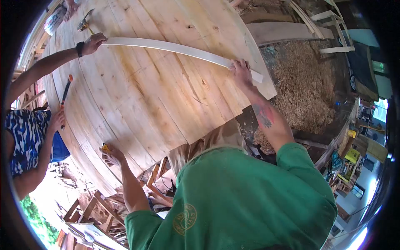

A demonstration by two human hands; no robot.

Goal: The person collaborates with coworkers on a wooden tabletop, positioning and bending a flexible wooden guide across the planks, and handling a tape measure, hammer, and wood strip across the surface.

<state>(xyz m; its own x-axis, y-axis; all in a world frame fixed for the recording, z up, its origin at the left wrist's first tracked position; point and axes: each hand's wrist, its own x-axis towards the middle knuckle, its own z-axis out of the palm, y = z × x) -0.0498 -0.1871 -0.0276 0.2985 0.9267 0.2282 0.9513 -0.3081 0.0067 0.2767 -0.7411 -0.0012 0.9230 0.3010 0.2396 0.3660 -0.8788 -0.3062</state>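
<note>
Your right hand (241, 71) was partly closed, its fingers over the long white strip (175, 47) near one end, where it lay curving across the plank panel (137, 100). Your left hand (112, 156) was loosely curled around a small yellow object (106, 147) (too small to name surely) near the panel's edge. A co-worker's hand (94, 43) gripped the strip's other end.

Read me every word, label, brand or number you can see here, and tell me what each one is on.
No text reads clearly enough to quote.
Round print on the back of the green shirt: letters, too blurred to read surely.
White container at the upper left: coloured lettering, too small and blurred to read.
Pale strip and boards: no lettering that I can make out.
</note>
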